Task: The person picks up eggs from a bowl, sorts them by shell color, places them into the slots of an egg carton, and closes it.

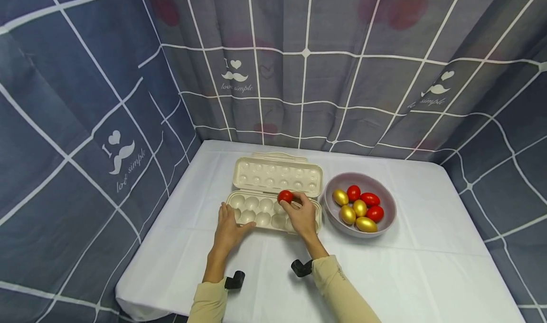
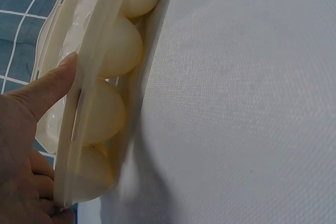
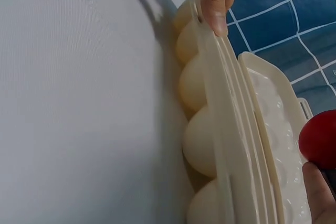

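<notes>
Sleeves at 6 o'clock | my left hand [image 1: 228, 228] steadies the egg carton [image 1: 273, 213], thumb on its near rim | my right hand [image 1: 302, 214] pinches the red egg [image 1: 285, 196] over the far row | bowl [image 1: 386, 197] at 3 o'clock

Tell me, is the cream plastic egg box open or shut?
Open. The cream plastic egg box has its lid folded back flat on the table, showing empty cups. The right hand holds a red egg over them.

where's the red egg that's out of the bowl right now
In the head view the red egg is pinched in the right hand over the open carton's back row, just left of the bowl.
</notes>
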